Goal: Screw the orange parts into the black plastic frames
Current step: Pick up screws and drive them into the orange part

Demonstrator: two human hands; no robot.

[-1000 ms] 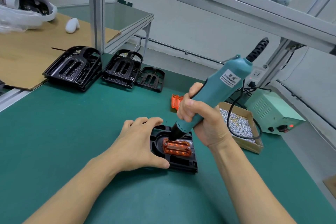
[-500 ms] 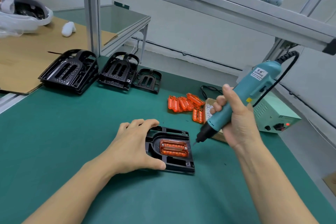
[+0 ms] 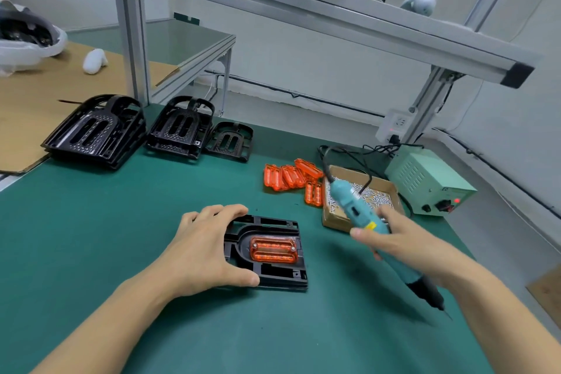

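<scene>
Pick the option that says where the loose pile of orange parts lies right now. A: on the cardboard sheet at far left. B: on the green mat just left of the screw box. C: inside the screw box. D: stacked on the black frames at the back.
B: the loose orange parts lie on the green mat, beside the left edge of the cardboard screw box.

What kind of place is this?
Probably a small factory assembly bench: stacks of black frames, a pile of orange parts, a box of screws, and an electric screwdriver in the right hand.
</scene>
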